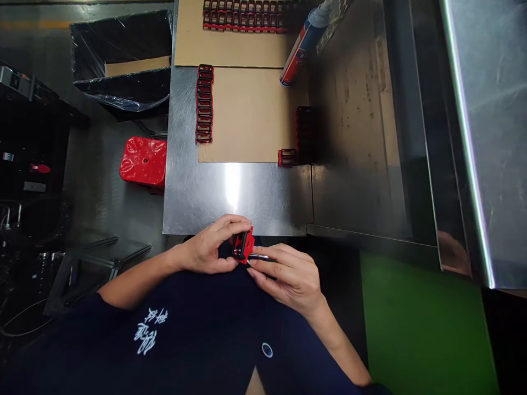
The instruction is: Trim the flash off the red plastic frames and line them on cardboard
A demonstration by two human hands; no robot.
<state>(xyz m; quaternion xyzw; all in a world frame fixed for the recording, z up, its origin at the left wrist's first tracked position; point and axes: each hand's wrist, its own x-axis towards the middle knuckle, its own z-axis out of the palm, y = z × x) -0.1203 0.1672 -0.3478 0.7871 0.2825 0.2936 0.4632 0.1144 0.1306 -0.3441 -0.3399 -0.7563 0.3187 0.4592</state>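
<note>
Between thumb and fingers, my left hand (209, 246) grips a small red and black plastic frame part (245, 245), tilted in front of my body near the table edge. My right hand (290, 271) is closed in a pinch around a thin metal rod-like tool (259, 256), whose end meets the red side of the part. The tool's tip and its far end are hidden, so its kind does not show. Similar red and black parts stand in a column (205, 104) at the cardboard's left side, and others lie at its right side (287, 157).
Cardboard sheets (247, 115) cover much of the metal table (197, 203). More parts (245, 22) fill rows at the back. A blue and red tube with a nozzle (304, 44) stands at the right. Left of the table are a red stool (143, 159) and a plastic-lined black bin (123, 52).
</note>
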